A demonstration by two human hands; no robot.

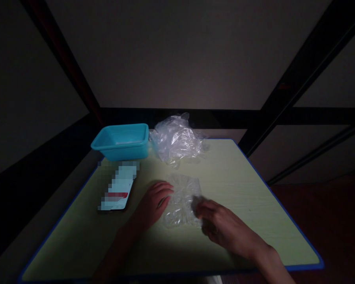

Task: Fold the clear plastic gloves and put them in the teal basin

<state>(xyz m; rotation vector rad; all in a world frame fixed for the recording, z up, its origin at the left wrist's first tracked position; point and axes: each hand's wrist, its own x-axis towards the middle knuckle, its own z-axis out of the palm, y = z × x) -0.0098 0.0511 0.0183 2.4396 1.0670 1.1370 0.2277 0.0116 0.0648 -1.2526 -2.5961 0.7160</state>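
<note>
A clear, crinkled plastic bag [182, 201] lies spread in a rough square on the table in front of me. My left hand [156, 202] rests at the bag's left edge with its fingers stretched out and the thumb apart. Over by the right edge of the bag, my right hand [220, 223] has its fingers bent and a little blurred. Whether those fingers grip anything cannot be made out. Beyond the flat bag sits a crumpled heap of clear plastic [177, 138].
A blue plastic basin [124, 152] stands at the table's back left corner. Nearer me on the left lies a phone [121, 187] with its screen lit, partly pixelated. The pale table [248, 189] has a blue edge, and a wall panel [177, 59] rises behind it.
</note>
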